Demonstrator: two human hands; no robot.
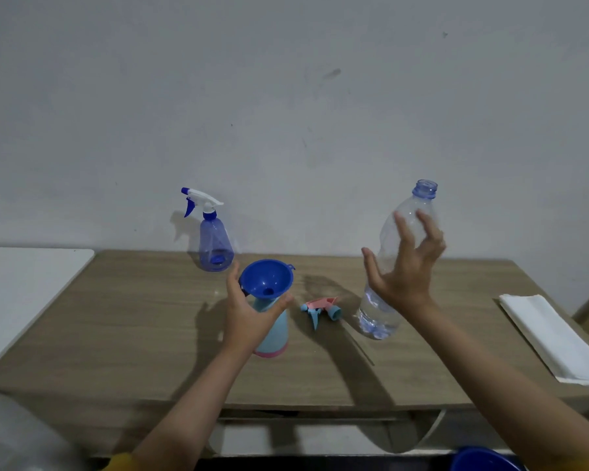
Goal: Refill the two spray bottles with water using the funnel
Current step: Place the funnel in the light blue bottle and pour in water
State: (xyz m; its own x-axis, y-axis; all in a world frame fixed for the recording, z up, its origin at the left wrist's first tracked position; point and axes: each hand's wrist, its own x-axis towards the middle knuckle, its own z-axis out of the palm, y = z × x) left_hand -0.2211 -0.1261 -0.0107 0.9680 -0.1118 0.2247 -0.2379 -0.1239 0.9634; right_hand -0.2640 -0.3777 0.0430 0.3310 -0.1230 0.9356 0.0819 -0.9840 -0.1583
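Left hand [249, 317] gripped the light-blue spray bottle [274, 334] below the funnel [267, 278]; right hand's [402, 266] spread fingers [402, 229], holding nothing, should close midway on the water bottle [381, 311] beyond them.

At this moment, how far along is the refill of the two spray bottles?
Early to midway. Done: the pink spray head lies off on the table and the funnel sits in the light blue bottle. In hand: the left hand grips that bottle; the right hand is open at the uncapped water bottle. Left: the capped dark blue spray bottle.
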